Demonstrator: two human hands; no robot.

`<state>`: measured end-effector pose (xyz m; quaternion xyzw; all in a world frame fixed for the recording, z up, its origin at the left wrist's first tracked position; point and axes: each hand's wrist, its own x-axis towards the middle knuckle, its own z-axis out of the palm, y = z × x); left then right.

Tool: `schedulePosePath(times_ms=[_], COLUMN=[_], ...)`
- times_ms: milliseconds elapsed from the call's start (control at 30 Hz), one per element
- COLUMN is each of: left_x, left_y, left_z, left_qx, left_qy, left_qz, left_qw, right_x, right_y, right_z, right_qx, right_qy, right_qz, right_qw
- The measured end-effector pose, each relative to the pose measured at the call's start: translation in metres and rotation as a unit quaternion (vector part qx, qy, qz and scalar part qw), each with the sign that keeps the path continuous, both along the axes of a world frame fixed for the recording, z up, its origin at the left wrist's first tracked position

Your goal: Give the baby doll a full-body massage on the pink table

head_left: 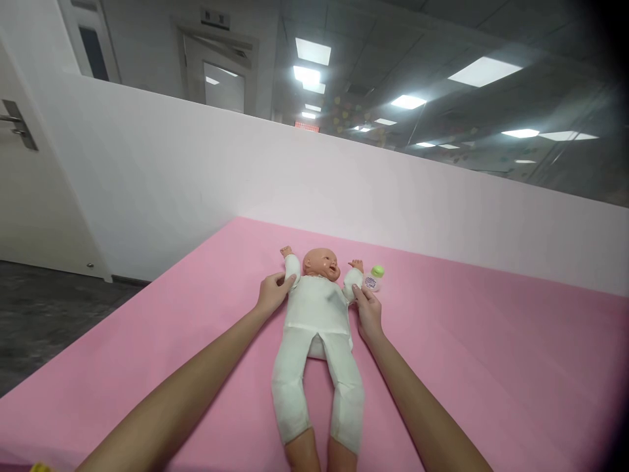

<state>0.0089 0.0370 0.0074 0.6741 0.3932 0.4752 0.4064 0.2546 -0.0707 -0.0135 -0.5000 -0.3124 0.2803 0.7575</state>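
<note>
A baby doll (317, 328) in a white suit lies on its back on the pink mat (491, 367), head towards the wall. My left hand (272, 293) grips the doll's upper arm on the left side. My right hand (368, 313) holds the doll's other arm near the shoulder. A small bottle with a green cap (374, 278) lies on the mat just beyond my right hand, beside the doll's raised hand.
A low white partition wall (344, 190) runs behind the mat. A white door with a metal handle (17, 124) stands at the far left, with dark floor (44, 314) beside the mat. A yellow object (39, 467) peeks in at the bottom left edge.
</note>
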Motion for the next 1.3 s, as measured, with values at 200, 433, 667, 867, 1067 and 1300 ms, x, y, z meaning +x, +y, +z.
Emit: schedulePosePath(times_ms=[200,433,667,867,1067,1300], left_x=[0.0001,0.0001,-0.0003,-0.0009,-0.0008,-0.001], left_y=[0.0005,0.0009,0.0003,-0.0004,-0.0007,-0.0007], left_z=[-0.0005,-0.0004,0.0007,0.0019,0.0012,0.0018], left_qx=[-0.005,-0.011,-0.009,-0.016,-0.014,-0.006], left_qy=[0.001,-0.006,-0.01,-0.021,-0.023,-0.011], left_qz=[-0.001,-0.004,-0.015,-0.017,-0.026,-0.016], left_qw=[1.0,1.0,1.0,1.0,0.999,1.0], right_x=[0.0009,0.0025,0.0023,0.0017,0.0007,0.0], right_y=[-0.0003,0.0011,0.0013,0.0001,-0.0013,-0.002], right_z=[-0.0009,-0.0039,-0.0034,-0.0019,-0.0007,-0.0001], right_qx=[-0.005,-0.012,-0.013,-0.009,-0.011,-0.006], right_qy=[-0.013,-0.018,-0.011,-0.013,-0.019,-0.018], right_qz=[0.001,0.002,0.009,0.012,0.009,0.019], right_qw=[1.0,1.0,1.0,1.0,1.0,1.0])
